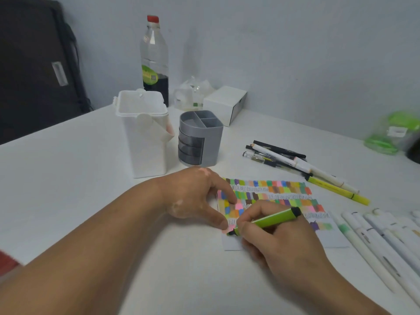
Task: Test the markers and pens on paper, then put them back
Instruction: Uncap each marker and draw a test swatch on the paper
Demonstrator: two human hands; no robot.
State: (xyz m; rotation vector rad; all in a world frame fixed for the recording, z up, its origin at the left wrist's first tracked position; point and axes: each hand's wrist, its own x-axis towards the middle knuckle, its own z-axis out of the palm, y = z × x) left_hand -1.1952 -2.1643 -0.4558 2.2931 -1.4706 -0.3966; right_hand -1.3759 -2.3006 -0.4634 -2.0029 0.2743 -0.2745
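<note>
A sheet of paper [284,192] covered with rows of coloured swatches lies on the white table [68,189]. My right hand [279,242] grips a green marker [270,220], its dark tip touching the paper's lower left corner. My left hand [195,198] rests on the paper's left edge, fingers spread, holding it flat. A bundle of pens and markers [293,162] lies beyond the paper, with a yellow highlighter [338,192] at its near side. Several white markers [381,244] lie to the right of the paper.
A grey desk organiser [200,139] with compartments and drawers stands behind the paper. Left of it stands a white open container [145,137]. A bottle [154,60], a white box [225,103] and a clear bag [193,92] stand by the wall. A green packet [393,133] lies far right.
</note>
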